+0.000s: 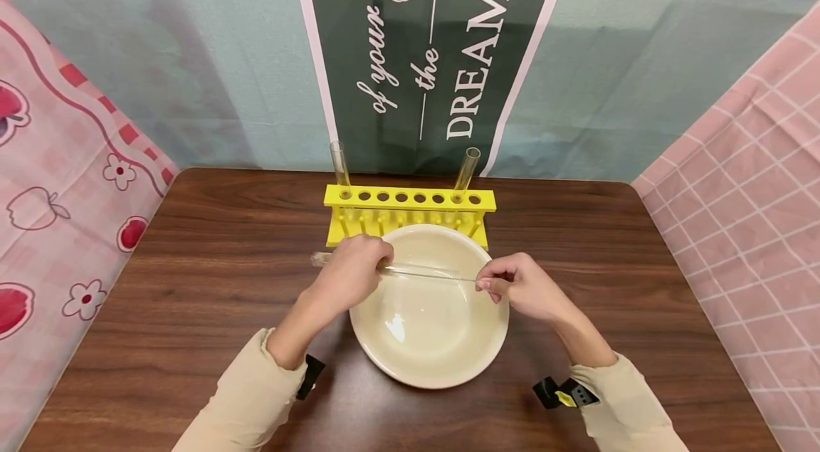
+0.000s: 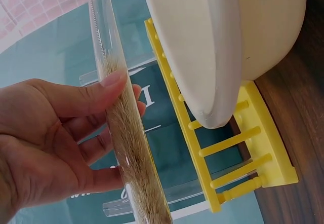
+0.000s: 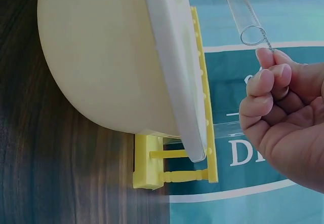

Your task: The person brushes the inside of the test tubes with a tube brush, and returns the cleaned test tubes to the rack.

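My left hand [image 1: 356,268] grips a clear glass test tube [image 2: 109,26] with fingers and thumb around it, over the left side of a cream bowl [image 1: 426,324]. Inside the tube lies a test tube brush, its tan bristles [image 2: 134,133] filling the part at and beyond the hand. The brush's twisted wire handle [image 1: 442,277] comes out of the tube's open mouth [image 3: 252,35] toward the right. At the bowl's right rim, my right hand [image 1: 522,285] pinches that wire between thumb and fingertips, just outside the mouth.
Behind the bowl stands a yellow test tube rack [image 1: 410,198], partly hidden by it. One upright glass tube [image 1: 340,167] is at its left end, another tube [image 1: 468,169] near its right. All stand on a brown wooden table [image 1: 211,309], with hanging cloths [image 1: 211,67] behind and beside it.
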